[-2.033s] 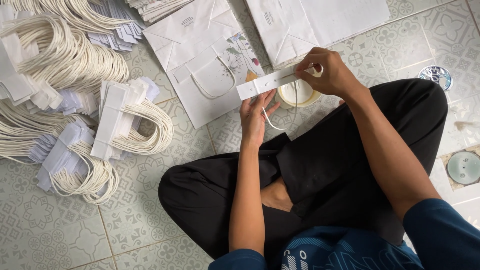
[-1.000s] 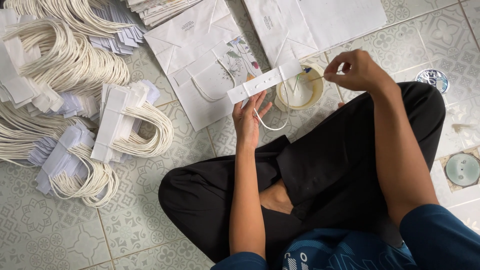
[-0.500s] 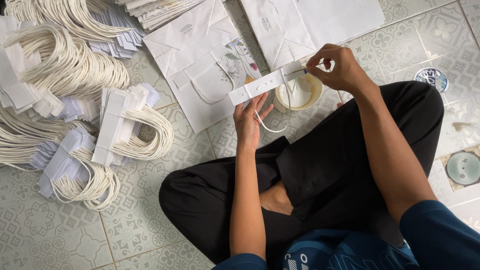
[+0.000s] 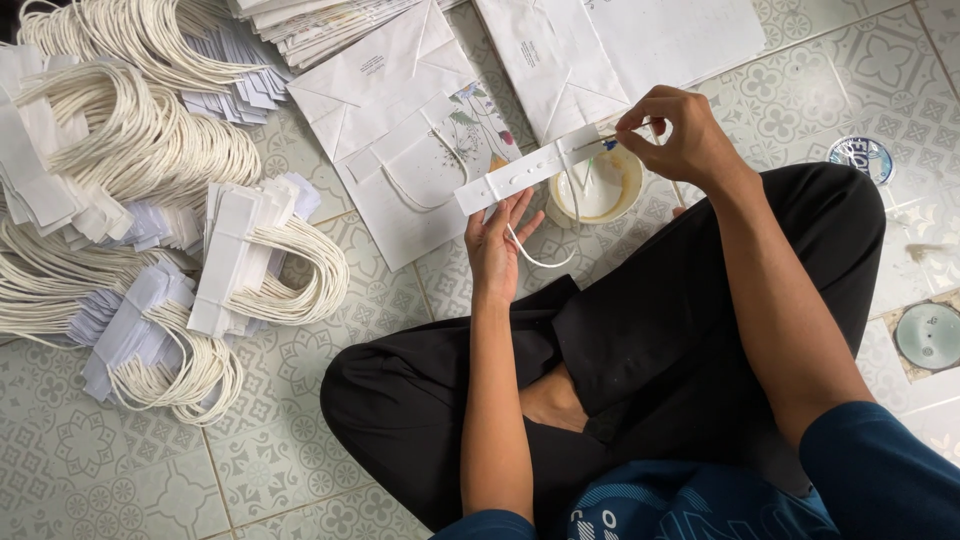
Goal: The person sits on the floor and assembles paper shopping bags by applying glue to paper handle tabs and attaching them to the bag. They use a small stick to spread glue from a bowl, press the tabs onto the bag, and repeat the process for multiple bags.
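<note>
You're sitting cross-legged on the tiled floor (image 4: 300, 470), black trousers nearest the cam. Your left hand (image 4: 497, 243) is rising from your lap, palm up, fingers (image 4: 522, 210) loosely spread and almost straight, tips propping the underside of a white paper strip (image 4: 530, 170) w/ a white cord handle (image 4: 535, 255) looping down from it. Not really gripping, more supporting it near its left end.

Your right hand (image 4: 680, 135) is pinching shut at thumb and forefinger on a thin brush (image 4: 625, 135), tip w/ a bit of blue touching the strip's right end; other fingers are curling in. The strip is hanging tilted btwn both hands, just above a small bowl of white glue (image 4: 605, 185) on the floor.

Beyond that, flat white paper bags (image 4: 390, 90) are lying spread out, one w/ a flower print. Far left, piles of finished cord handles (image 4: 140, 150) are heaping up. Right side, two round lids (image 4: 928, 335) are sitting on the tiles.
</note>
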